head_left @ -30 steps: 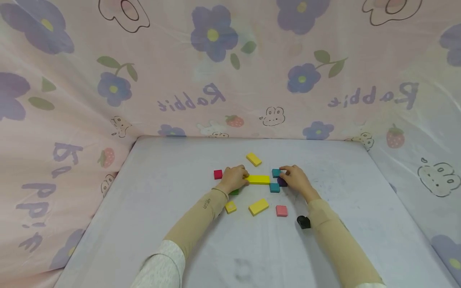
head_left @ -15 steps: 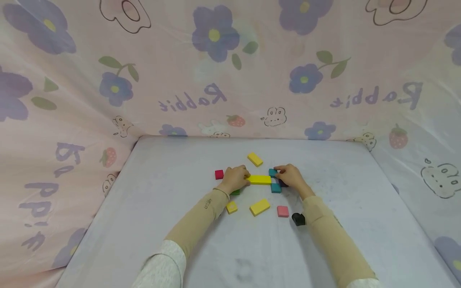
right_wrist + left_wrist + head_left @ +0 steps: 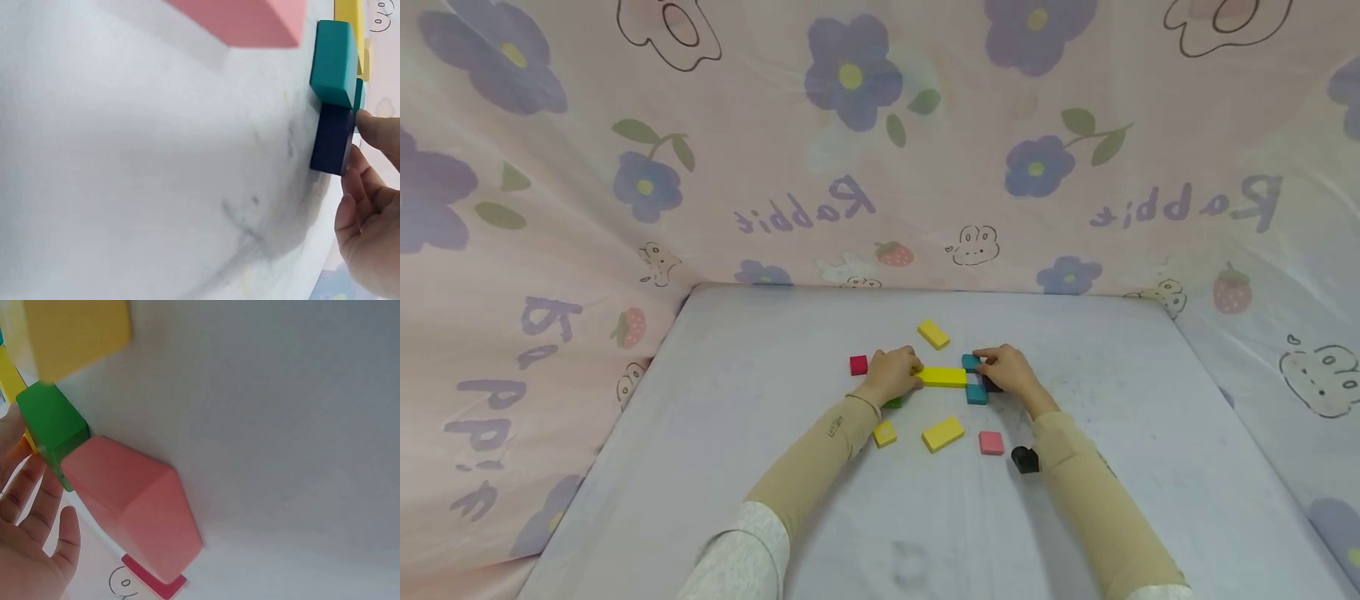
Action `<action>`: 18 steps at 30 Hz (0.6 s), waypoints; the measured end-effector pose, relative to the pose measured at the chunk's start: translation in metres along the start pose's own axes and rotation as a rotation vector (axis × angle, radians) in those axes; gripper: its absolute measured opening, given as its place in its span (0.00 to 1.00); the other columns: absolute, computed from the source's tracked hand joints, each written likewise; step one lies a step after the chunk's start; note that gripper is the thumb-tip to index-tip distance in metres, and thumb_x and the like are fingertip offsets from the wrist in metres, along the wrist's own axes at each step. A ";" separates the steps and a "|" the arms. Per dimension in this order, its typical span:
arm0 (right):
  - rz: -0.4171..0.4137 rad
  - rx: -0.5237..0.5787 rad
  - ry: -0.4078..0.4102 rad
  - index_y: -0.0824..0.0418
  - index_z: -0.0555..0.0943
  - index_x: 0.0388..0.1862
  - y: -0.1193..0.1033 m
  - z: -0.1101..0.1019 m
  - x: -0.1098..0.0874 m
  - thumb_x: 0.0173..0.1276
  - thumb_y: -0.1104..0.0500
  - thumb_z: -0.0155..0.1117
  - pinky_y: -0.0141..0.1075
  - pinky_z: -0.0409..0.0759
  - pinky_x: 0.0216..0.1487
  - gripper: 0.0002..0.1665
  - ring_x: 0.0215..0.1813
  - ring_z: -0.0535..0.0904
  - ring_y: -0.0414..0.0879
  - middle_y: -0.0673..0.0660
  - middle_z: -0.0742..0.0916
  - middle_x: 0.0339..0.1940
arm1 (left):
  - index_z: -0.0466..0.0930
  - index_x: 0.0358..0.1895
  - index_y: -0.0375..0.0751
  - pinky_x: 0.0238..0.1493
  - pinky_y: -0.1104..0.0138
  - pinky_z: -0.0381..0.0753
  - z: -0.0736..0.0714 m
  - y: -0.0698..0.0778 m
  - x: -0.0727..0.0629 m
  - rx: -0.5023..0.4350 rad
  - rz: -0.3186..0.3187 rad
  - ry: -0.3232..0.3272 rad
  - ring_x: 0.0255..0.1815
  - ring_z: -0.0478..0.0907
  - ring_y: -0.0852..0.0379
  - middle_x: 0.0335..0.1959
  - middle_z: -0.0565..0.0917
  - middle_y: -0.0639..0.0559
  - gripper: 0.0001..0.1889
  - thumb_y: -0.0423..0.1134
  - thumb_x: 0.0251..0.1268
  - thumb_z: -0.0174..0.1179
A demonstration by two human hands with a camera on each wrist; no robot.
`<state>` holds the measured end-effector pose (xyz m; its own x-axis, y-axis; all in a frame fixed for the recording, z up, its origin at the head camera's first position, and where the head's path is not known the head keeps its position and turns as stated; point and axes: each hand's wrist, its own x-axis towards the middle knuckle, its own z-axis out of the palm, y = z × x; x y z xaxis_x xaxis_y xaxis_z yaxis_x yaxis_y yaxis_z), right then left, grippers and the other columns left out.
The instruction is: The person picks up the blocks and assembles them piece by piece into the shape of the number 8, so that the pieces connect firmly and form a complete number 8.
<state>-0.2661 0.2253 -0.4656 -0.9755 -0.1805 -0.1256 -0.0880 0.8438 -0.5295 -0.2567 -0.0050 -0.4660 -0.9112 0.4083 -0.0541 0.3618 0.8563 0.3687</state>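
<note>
Right of centre, the right hand point(image 3: 1012, 372) pinches the upper teal block point(image 3: 968, 362), just shifted left toward the yellow bar point(image 3: 943, 377), apparently tightening the layout, while the left hand point(image 3: 891, 374) grips the bar.

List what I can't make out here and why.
Head view: most of the green block, behind the left hand.
Head view: left end of the long yellow block, under the same hand.
Head view: part of the dark purple block, behind the right hand.
Head view: sleeve lettering, too small to read.
Left wrist: a yellow block, cut by the top edge and blurred.
Right wrist: a pink block, cut by the top edge.
</note>
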 end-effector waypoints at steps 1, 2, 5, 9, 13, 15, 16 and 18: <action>0.002 -0.003 0.005 0.62 0.76 0.59 0.000 0.000 -0.001 0.66 0.60 0.56 0.47 0.76 0.46 0.22 0.42 0.75 0.56 0.69 0.82 0.45 | 0.82 0.50 0.47 0.48 0.62 0.68 0.000 0.000 0.000 0.000 -0.001 0.000 0.45 0.79 0.57 0.45 0.82 0.56 0.17 0.47 0.58 0.63; 0.003 -0.003 0.008 0.62 0.76 0.59 0.000 0.000 -0.001 0.66 0.60 0.56 0.47 0.76 0.45 0.22 0.42 0.75 0.55 0.69 0.81 0.45 | 0.83 0.50 0.47 0.47 0.62 0.68 0.001 0.000 0.000 0.002 -0.001 0.001 0.45 0.79 0.57 0.45 0.82 0.56 0.17 0.47 0.58 0.63; 0.013 0.008 0.008 0.62 0.76 0.59 0.001 0.001 -0.001 0.66 0.59 0.56 0.46 0.76 0.46 0.22 0.43 0.75 0.55 0.68 0.81 0.46 | 0.83 0.50 0.47 0.46 0.63 0.67 0.001 0.000 0.001 0.012 0.004 0.007 0.44 0.79 0.58 0.45 0.82 0.56 0.17 0.46 0.57 0.64; 0.038 0.031 -0.006 0.61 0.75 0.61 0.003 0.003 -0.001 0.67 0.59 0.55 0.45 0.75 0.46 0.23 0.44 0.74 0.55 0.68 0.80 0.48 | 0.83 0.49 0.47 0.43 0.65 0.66 0.001 0.001 0.000 0.029 0.014 0.018 0.43 0.79 0.58 0.44 0.82 0.56 0.17 0.46 0.56 0.64; 0.054 0.028 -0.015 0.60 0.74 0.61 0.007 0.004 0.001 0.67 0.58 0.56 0.40 0.74 0.41 0.23 0.40 0.73 0.53 0.67 0.81 0.46 | 0.83 0.49 0.48 0.42 0.65 0.66 0.000 0.002 -0.001 0.052 0.027 0.023 0.42 0.79 0.59 0.44 0.82 0.56 0.17 0.47 0.56 0.64; 0.065 0.024 -0.025 0.59 0.74 0.62 0.008 0.004 0.002 0.68 0.58 0.56 0.38 0.72 0.39 0.23 0.38 0.72 0.51 0.66 0.81 0.44 | 0.83 0.49 0.48 0.41 0.66 0.66 0.001 0.002 0.000 0.070 0.036 0.024 0.41 0.78 0.59 0.44 0.82 0.56 0.17 0.48 0.57 0.64; 0.070 0.026 -0.032 0.59 0.73 0.62 0.008 0.004 0.003 0.68 0.57 0.56 0.37 0.71 0.38 0.23 0.38 0.72 0.51 0.66 0.81 0.44 | 0.83 0.50 0.48 0.41 0.66 0.66 0.001 0.001 0.000 0.083 0.040 0.026 0.40 0.78 0.59 0.43 0.82 0.56 0.17 0.48 0.57 0.64; 0.082 0.030 -0.043 0.57 0.73 0.62 0.008 0.004 0.003 0.68 0.56 0.56 0.36 0.70 0.38 0.24 0.38 0.71 0.51 0.65 0.81 0.44 | 0.82 0.50 0.48 0.42 0.65 0.67 0.002 0.000 0.000 0.109 0.048 0.024 0.40 0.78 0.58 0.43 0.83 0.56 0.18 0.49 0.58 0.63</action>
<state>-0.2688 0.2301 -0.4734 -0.9695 -0.1334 -0.2057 -0.0011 0.8414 -0.5404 -0.2566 -0.0047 -0.4678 -0.8964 0.4429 -0.0159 0.4231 0.8658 0.2671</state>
